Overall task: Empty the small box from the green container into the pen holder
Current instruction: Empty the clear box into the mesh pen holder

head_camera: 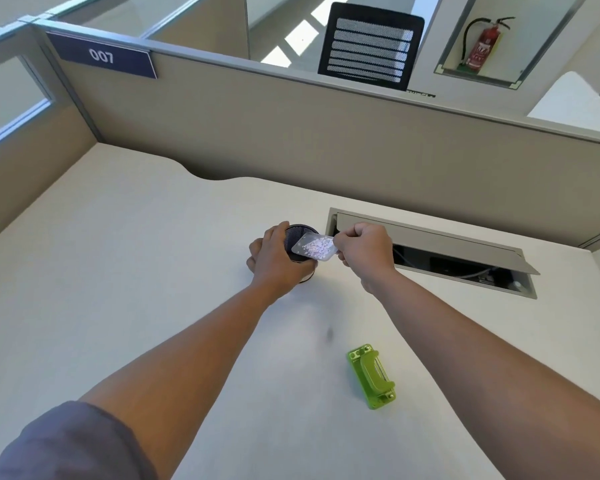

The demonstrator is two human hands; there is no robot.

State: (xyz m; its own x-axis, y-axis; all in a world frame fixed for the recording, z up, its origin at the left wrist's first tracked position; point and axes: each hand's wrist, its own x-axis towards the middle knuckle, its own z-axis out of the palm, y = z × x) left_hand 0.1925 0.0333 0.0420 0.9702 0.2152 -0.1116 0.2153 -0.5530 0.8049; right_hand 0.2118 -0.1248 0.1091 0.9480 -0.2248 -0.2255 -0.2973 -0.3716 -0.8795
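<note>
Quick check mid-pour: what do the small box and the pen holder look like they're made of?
Small box: looks like clear, glossy plastic, since the pale bits inside show through its wall. Pen holder: probably black metal mesh with a matte finish; a fine grid shows on its inner wall, though plastic mesh can't be ruled out.

Right hand (pixel 362 249) tilts small box (pixel 315 248) over pen holder (pixel 297 233).
</note>
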